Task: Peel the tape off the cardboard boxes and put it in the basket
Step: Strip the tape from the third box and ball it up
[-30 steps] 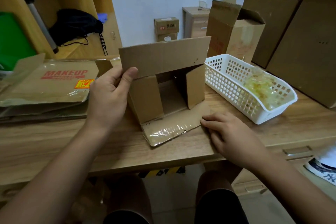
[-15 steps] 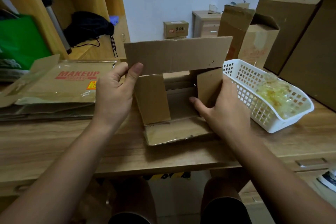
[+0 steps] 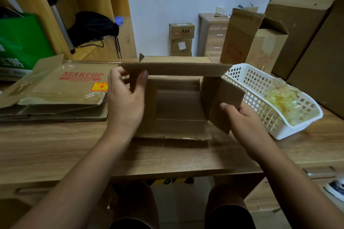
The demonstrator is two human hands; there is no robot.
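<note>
A small open cardboard box (image 3: 178,106) lies on its side in the middle of the wooden table, its opening turned to me. My left hand (image 3: 126,104) grips its left side, thumb on the inside of the flap. My right hand (image 3: 240,117) pinches the right side flap (image 3: 225,98), which swings outward. A thin strip of clear tape (image 3: 188,138) shows along the edge of the bottom flap. To the right stands the white plastic basket (image 3: 247,87) with a crumpled wad of peeled tape (image 3: 283,98) inside.
Flattened boxes, one marked MAKEUP (image 3: 63,89), are piled at the left. Taller cardboard boxes (image 3: 256,42) stand behind and right of the basket. A wooden shelf unit (image 3: 78,5) with a green bag (image 3: 20,42) is at the back left.
My right hand left the bottom flap, went to the box's right side and now pulls the side flap outward. The box has tipped so the top flap lies nearly level.
</note>
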